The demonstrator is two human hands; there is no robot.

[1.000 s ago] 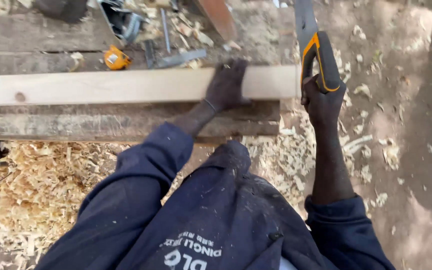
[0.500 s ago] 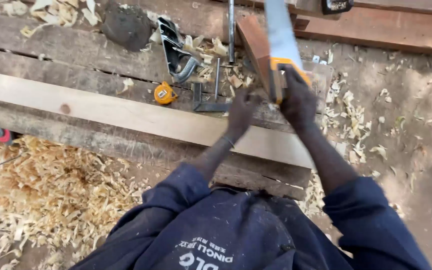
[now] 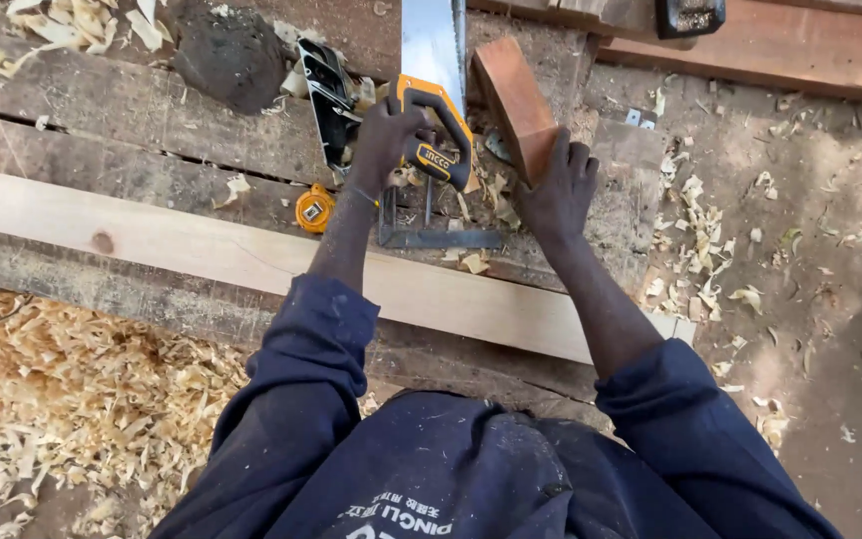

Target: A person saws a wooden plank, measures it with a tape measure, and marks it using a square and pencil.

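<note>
My left hand (image 3: 383,135) is closed around the yellow-and-black handle of a hand saw (image 3: 433,70). Its blade runs away from me over the workbench. To its right, my right hand (image 3: 557,190) grips the near end of a reddish wooden block (image 3: 514,100), which lies tilted on the bench beside the blade. Nearer to me, a long pale plank (image 3: 202,255) crosses the bench from left to right under both forearms. Neither hand touches it.
A yellow tape measure (image 3: 313,210), a metal square (image 3: 436,238) and a dark hand plane (image 3: 326,90) lie by the saw. A dark lump (image 3: 226,55) sits farther left. Wood shavings (image 3: 72,399) pile at lower left. Reddish boards (image 3: 780,45) cross the top right above dirt ground.
The saw has passed from my right hand to my left. My left hand left the pale plank. My right hand now grips the reddish block. The view shifted toward the bench.
</note>
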